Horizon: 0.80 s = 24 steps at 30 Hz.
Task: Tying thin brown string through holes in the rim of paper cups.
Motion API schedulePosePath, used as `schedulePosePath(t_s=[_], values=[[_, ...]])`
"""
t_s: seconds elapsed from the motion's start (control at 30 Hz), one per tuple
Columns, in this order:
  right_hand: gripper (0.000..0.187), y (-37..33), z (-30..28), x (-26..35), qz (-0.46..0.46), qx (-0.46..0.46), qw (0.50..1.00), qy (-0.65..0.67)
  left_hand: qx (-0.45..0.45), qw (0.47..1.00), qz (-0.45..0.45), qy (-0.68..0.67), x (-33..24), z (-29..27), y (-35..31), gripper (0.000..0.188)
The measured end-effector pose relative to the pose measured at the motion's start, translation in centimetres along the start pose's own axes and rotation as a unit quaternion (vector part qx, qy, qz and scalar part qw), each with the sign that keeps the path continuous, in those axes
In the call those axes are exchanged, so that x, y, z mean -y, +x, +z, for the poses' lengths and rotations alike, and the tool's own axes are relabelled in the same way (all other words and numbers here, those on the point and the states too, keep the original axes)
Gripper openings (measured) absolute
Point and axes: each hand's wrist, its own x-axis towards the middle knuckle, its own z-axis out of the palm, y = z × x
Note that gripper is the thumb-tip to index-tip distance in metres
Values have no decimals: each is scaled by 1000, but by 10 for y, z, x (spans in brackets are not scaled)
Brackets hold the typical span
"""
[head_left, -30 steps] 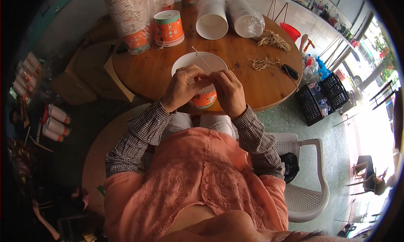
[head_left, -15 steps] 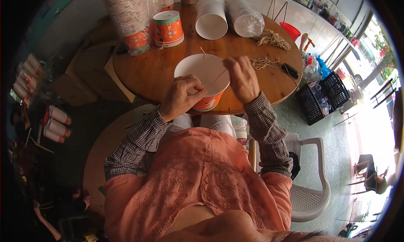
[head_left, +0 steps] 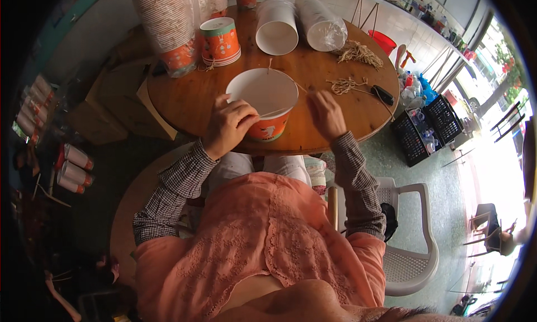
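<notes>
one orange-patterned bucket (head_left: 268, 130) (white inside) stands upright, left hand (head_left: 230, 124) and right hand (head_left: 326, 115) pinching string (head_left: 302, 88).

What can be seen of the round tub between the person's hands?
The round tub looks like paper: white inside, orange outside with printed figures. It stands upright on the wooden table, near its front edge, mouth open. A thin cord shows at its far rim and runs toward the right hand. The left hand is at its near-left rim; contact is unclear.
</notes>
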Motion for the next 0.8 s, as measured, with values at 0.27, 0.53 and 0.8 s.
schedulePosePath(t_s=[0.27,0.53,0.8], values=[[22,-31,42,30,-76,68,994,-34,-47,996,11,81,20,-7,18,14],[23,-32,59,13,5,30,999,27,-17,996,-11,90,37,15,31,7],[16,16,77,-18,73,-12,994,74,-179,967,-148,-106,198,14,75,8]])
